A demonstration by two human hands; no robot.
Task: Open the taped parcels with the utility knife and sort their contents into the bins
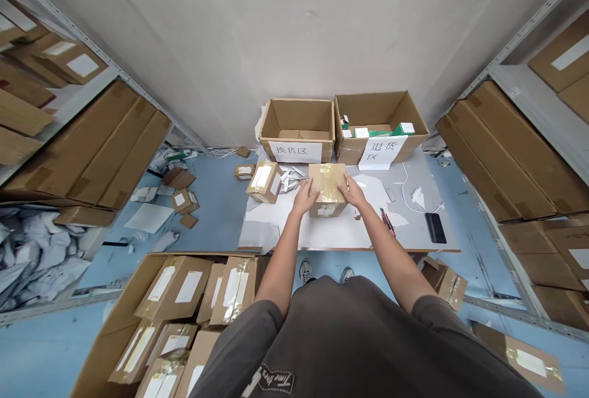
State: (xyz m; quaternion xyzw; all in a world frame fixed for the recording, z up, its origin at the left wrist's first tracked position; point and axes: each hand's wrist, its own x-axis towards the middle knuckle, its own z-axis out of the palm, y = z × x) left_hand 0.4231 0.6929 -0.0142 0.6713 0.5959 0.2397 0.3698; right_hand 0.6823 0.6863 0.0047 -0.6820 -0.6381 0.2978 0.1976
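The left grip (304, 197) and right grip (352, 191) are partly open around a taped cardboard box (327, 184). Signs read "换货区" (295, 152) and "退货区" (383, 151).

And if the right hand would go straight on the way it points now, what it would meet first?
The taped carton that the right hand already touches. Behind that, perhaps the left open box, but depth is unclear.
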